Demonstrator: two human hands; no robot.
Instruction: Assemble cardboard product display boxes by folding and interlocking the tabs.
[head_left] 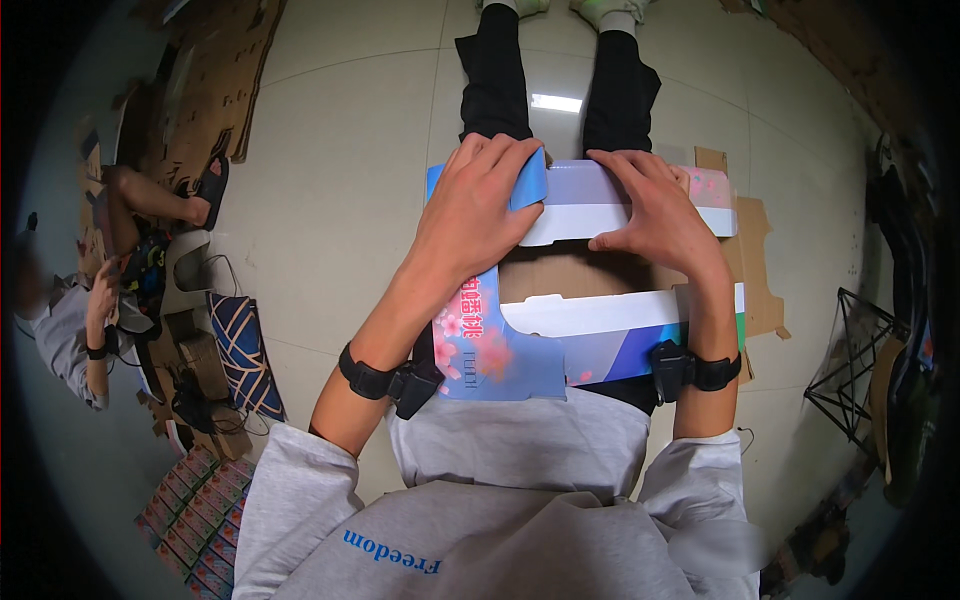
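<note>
- Rested box (490, 360) over legs (496, 85), likely for support.
- Clasped far wall (582, 187) in closed left grip (478, 195) and wider-spread right grip (655, 205), seemingly for steadiness.

Smooth cardboard box (500, 372), glossy floor tiles (340, 150)

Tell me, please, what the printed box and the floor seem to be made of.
The printed box: probably cardboard with a smooth, slightly glossy print, given its folded white flaps and brown inside. The floor: likely polished ceramic tile, judging by thin joints and a bright reflection.
</note>
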